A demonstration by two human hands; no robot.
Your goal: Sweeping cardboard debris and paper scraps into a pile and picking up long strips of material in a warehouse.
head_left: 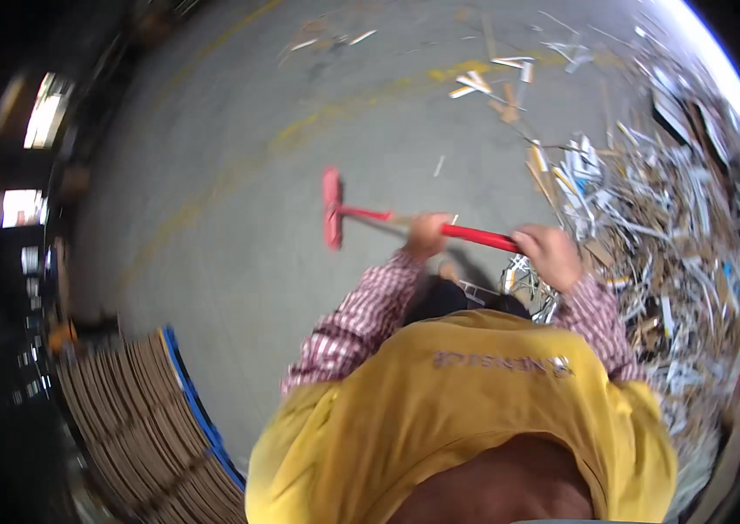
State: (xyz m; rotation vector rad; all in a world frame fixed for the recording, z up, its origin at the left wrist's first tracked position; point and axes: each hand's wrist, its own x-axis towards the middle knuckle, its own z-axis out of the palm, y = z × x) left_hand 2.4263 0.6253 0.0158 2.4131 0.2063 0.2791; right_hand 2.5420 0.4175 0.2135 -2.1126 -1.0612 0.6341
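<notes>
A red push broom (481, 237) reaches out to the left across the grey floor. Its long narrow head (332, 210) sits crosswise at the far end of the handle; the bristles cannot be made out. My left hand (426, 235) is wrapped round the handle partway along. Near the handle's upper end, my right hand (551, 258) is closed on the red grip. Both sleeves are red-and-white checked, below a yellow top. To the right of my hands rises a large heap of paper and cardboard strips (649, 227).
Loose scraps (474, 85) lie on the floor ahead, near a worn yellow line (300, 129). At the lower left stands a stack of brown cardboard sheets (138, 419) with a blue edge (199, 415). One small white strip (439, 165) lies beyond my left hand.
</notes>
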